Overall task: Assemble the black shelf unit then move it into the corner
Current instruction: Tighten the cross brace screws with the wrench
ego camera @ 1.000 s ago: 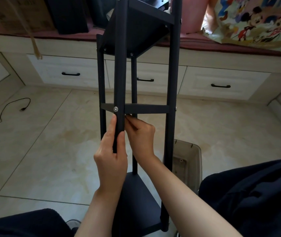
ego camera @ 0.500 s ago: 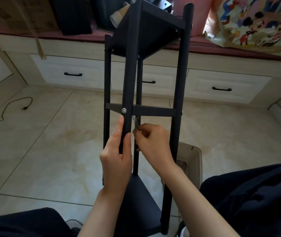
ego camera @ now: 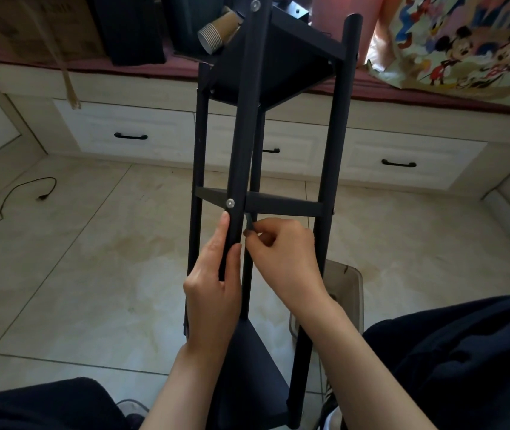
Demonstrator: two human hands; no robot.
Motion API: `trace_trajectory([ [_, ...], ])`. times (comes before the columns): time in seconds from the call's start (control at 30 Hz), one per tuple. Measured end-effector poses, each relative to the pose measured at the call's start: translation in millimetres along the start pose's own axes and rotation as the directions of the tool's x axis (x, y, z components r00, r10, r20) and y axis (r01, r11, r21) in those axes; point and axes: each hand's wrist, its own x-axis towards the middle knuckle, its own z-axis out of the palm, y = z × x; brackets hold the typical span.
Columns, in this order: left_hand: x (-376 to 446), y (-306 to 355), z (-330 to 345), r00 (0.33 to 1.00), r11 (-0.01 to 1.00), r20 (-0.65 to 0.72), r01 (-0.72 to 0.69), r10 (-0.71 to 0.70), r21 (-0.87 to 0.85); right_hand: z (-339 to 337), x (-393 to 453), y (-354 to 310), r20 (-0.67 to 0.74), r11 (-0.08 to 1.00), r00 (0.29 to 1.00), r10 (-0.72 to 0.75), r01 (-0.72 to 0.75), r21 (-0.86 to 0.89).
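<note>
View from above, looking down at a person's two bare hands working on a black shelf unit (ego camera: 331, 169) held tilted between their knees, over a glossy beige tile floor (ego camera: 92, 274).

Left hand (ego camera: 213, 293) is wrapped around the front pole (ego camera: 241, 156), a round matte-black tube. Fingers curl behind it, thumb lies along the right side, index finger stretched up the tube w/ its tip just below a small silver screw head (ego camera: 230, 202). Closed grip on the pole.

Right hand (ego camera: 284, 259) is closed in a pinch, thumb & fingertips bunched on a small thin dark tool (ego camera: 250, 222), prob. a hex key, just right of the pole and just under the middle shelf (ego camera: 281, 204). Tool's tip is hidden behind the pole; can't tell if it's seated in anything.

The unit has four round poles & flat, matte-black shelf panels: one seen edge-on at mid height, one at the far end, one near the person's lap. A second silver screw head (ego camera: 255, 5) shows near the pole's far end.

Beyond: white drawers (ego camera: 129, 131) w/ slim black handles, a dark red cushion top, a stack of ribbed paper cups (ego camera: 216, 34) on its side, a cartoon-print fabric (ego camera: 464, 41). A thin black cable (ego camera: 24, 193) lies on the floor at left. A translucent plastic bin (ego camera: 343, 293) sits beside the right forearm.
</note>
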Motion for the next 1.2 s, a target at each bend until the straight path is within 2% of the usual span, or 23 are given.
trace_trajectory([
  [0.27, 0, -1, 0, 1.0, 1.0, 0.005, -0.013, 0.013, 0.019, -2, 4, -2, 0.016, 0.999, 1.0, -0.01, 0.011, -0.052],
  [0.43, 1, 0, 2, 1.0, 0.999, 0.002, -0.004, 0.004, 0.036, 2, 2, 6, -0.109, 0.992, 0.988, -0.113, 0.106, -0.073],
  [0.57, 2, -1, 0, 1.0, 0.999, 0.003, -0.026, 0.026, 0.036, 11, 3, 12, -0.109, 0.993, 0.987, -0.119, 0.117, -0.027],
  [0.7, 1, -2, 0, 1.0, 1.0, -0.001, 0.0, 0.0, 0.007, 23, 8, 20, -0.166, 0.988, 0.974, -0.152, 0.153, -0.008],
  [0.97, 1, -7, 0, 1.0, 1.0, -0.001, -0.004, 0.004, 0.007, 51, 20, 39, -0.359, 0.947, 0.888, -0.287, 0.321, 0.035],
  [1.2, 3, -9, -1, 1.0, 1.0, 0.0, -0.018, 0.018, 0.008, 62, 29, 49, -0.4, 0.926, 0.855, -0.332, 0.376, 0.035],
])
